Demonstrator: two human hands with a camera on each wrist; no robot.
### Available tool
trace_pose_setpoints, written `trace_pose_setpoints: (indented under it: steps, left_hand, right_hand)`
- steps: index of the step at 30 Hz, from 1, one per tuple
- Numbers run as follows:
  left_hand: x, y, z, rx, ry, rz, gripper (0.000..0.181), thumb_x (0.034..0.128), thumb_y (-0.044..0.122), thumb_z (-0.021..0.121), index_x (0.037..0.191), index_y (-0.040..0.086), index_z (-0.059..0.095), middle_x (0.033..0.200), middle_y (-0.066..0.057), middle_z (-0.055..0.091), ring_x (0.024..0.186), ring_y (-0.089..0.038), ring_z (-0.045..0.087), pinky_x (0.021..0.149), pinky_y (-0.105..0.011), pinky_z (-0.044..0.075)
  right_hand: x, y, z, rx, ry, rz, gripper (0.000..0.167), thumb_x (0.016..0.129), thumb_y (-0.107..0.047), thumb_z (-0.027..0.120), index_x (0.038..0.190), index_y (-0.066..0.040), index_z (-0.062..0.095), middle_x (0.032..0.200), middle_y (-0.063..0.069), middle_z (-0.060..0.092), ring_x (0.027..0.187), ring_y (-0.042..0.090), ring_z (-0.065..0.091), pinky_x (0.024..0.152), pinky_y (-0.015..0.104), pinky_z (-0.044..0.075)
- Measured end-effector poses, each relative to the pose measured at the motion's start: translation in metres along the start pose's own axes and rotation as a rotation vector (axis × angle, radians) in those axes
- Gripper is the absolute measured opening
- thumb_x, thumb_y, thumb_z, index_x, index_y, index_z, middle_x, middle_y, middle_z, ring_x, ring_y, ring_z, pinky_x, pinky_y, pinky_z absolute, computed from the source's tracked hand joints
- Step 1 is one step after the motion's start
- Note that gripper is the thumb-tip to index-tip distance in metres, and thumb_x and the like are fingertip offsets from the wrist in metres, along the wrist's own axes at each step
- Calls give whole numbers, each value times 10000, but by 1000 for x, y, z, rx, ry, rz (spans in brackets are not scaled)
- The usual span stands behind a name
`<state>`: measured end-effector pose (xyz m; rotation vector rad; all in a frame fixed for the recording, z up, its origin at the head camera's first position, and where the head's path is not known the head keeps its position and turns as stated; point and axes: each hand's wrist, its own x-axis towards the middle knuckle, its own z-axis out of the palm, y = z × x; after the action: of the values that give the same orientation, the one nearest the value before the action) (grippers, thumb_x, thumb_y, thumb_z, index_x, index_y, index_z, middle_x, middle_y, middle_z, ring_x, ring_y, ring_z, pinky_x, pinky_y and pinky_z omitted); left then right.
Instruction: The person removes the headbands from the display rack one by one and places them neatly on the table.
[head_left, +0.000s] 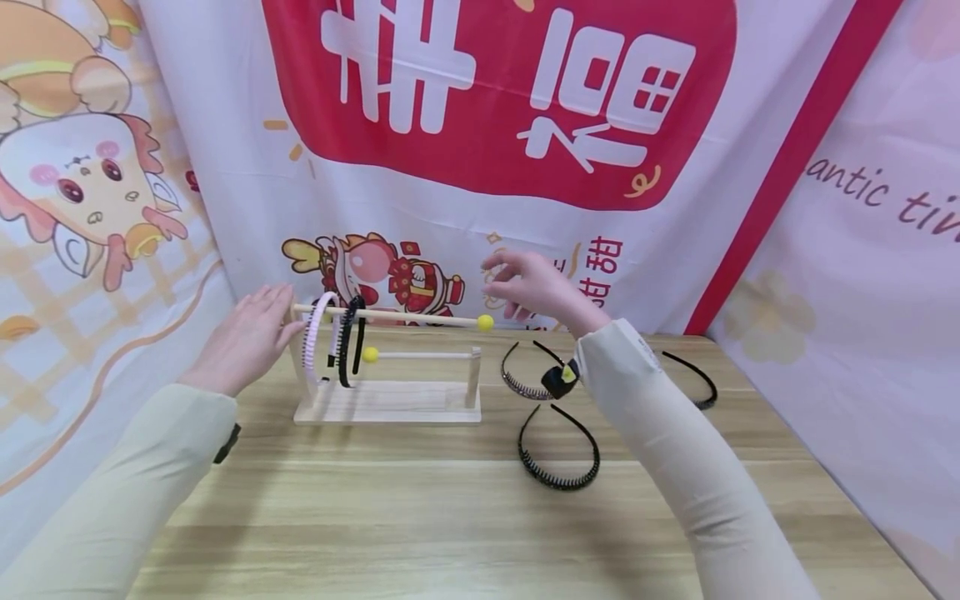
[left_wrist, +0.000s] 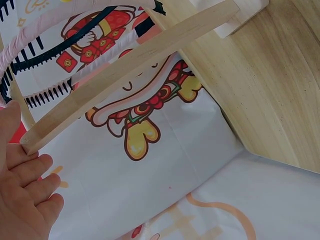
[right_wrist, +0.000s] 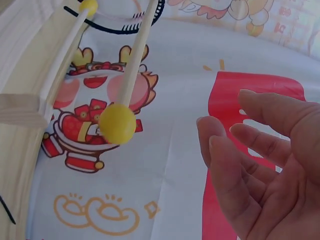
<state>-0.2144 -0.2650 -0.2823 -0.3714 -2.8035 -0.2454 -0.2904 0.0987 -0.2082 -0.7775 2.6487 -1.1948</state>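
Note:
My left hand (head_left: 247, 337), its fingers fairly straight, rests against the top of the left post of a wooden headband rack (head_left: 390, 402). In the left wrist view, the fingertips touch the end of that post (left_wrist: 125, 77). A pale pink headband (head_left: 311, 343) and a black toothed headband (head_left: 344, 343) hang from the upper rod (head_left: 420, 317), near the post. Past the rod's free end, tipped with a yellow ball (right_wrist: 118, 124), my right hand (head_left: 538, 287) hovers in the air. Its fingers are loosely bent and hold nothing.
On the table right of the rack lie a black toothed headband (head_left: 558, 481), a headband with a dark bow (head_left: 525, 389), and another black headband (head_left: 708, 392), partly behind the right forearm. A lower rod ends in a yellow ball (head_left: 371, 355). Printed cloth (head_left: 420, 187) hangs close behind.

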Motion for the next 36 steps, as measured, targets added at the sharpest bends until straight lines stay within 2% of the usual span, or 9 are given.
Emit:
trace_pose_setpoints:
  steps: [7, 12, 17, 27, 33, 36]
  left_hand:
    - [-1, 1, -2, 3, 3, 0, 570, 985, 201, 430, 1377, -148, 206, 1398, -355, 207, 1292, -490, 169, 1096, -515, 59]
    - [-2, 1, -2, 3, 10, 6, 564, 981, 192, 437, 1371, -151, 217, 1392, -359, 215, 1287, -495, 177, 1093, -521, 67]
    - [-2, 2, -2, 7, 13, 14, 556, 979, 188, 442, 1363, -155, 232, 1385, -363, 225, 1279, -501, 188, 1091, -526, 74]
    - [-3, 4, -4, 2, -1, 0, 562, 981, 190, 438, 1371, -150, 221, 1395, -356, 213, 1288, -496, 172, 1092, -523, 62]
    - [-3, 3, -4, -4, 0, 0, 559, 984, 192, 433, 1370, -153, 222, 1395, -358, 213, 1286, -498, 173, 1091, -527, 61]
    - [-3, 3, -4, 2, 8, 8, 557, 982, 192, 438, 1364, -157, 231, 1387, -363, 224, 1280, -503, 184, 1088, -533, 69]
  right_hand:
    - [11, -22, 12, -4, 3, -55, 426, 884, -181, 636, 1284, -134, 495, 1018, 71, 591, 641, 283, 630, 554, 334, 563]
    - [18, -36, 25, 6, 10, -93, 470, 866, -214, 662, 1294, -139, 485, 1012, 61, 596, 596, 244, 630, 541, 333, 566]
    - [24, -48, 41, 25, -15, -114, 507, 851, -230, 678, 1308, -137, 478, 998, 62, 595, 592, 249, 621, 555, 342, 568]
    - [34, -63, 70, 37, -86, -91, 502, 855, -229, 674, 1304, -152, 462, 1038, 67, 565, 608, 261, 611, 530, 307, 557]
    - [37, -65, 90, 85, -85, -95, 483, 844, -216, 686, 1277, -145, 486, 1035, 68, 558, 595, 261, 609, 520, 311, 557]
    - [39, -66, 98, 92, -94, -78, 483, 843, -226, 688, 1279, -164, 491, 1086, 64, 550, 592, 242, 605, 522, 300, 557]
